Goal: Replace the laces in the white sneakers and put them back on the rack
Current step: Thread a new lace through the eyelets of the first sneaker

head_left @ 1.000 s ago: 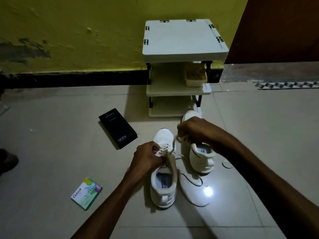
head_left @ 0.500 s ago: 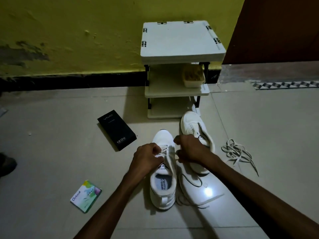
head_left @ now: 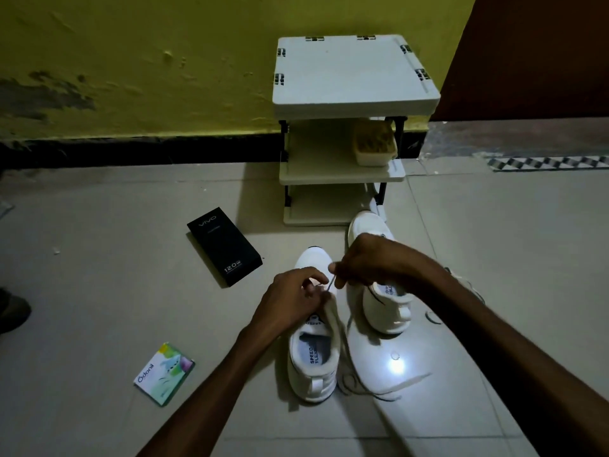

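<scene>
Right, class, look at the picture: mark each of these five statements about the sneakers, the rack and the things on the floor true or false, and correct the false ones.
1. The nearer sneaker and the farther sneaker both stand on the floor in front of the rack. True.
2. The black box lies on the rack's top shelf. False: it lies on the floor, left of the sneakers.
3. The left hand and the right hand both hold the lace over the nearer sneaker. True.
4. The rack's middle shelf is bare. False: a container stands at its right end.
5. The green packet lies right of the sneakers. False: it lies left of them.
</scene>
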### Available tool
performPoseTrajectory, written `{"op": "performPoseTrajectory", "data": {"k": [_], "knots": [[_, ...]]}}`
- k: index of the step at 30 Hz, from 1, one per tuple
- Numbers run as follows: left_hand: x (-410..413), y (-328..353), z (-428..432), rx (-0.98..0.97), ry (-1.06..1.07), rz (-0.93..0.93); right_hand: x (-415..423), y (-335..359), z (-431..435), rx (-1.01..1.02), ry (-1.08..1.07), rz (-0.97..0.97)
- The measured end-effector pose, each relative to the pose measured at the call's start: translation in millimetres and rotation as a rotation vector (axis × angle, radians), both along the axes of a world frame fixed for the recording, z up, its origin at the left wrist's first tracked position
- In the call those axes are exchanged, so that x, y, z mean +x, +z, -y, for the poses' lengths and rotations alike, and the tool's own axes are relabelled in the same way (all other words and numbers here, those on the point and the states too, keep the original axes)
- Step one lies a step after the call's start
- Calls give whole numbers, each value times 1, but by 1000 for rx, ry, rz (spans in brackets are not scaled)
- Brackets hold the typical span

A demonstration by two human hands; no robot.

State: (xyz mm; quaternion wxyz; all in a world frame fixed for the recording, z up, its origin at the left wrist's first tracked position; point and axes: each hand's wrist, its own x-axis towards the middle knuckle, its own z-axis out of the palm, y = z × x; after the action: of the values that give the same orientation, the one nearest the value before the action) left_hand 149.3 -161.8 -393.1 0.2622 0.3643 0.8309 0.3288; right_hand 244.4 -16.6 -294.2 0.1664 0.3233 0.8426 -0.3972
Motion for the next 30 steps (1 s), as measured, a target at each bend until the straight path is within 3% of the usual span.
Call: {"op": "performPoseTrajectory", "data": {"k": [3,6,12,17,26,30], "knots": [[0,10,-10,32,11,-79,7,31,-2,-20,16,-114],[-8,32,-20,212,138,-110,16,41,-5,-35,61,-144],[-26,78,-27,414,253,-75,30,13,-2,95,202,93],[-28,74,-27,421,272,28,33,-12,0,119,165,202],[-27,53,-21,352,271,159,23,-4,-4,-61,-184,-416],[-21,45,-20,316,211,211,15,-3,-4,-248,-363,-563]]}}
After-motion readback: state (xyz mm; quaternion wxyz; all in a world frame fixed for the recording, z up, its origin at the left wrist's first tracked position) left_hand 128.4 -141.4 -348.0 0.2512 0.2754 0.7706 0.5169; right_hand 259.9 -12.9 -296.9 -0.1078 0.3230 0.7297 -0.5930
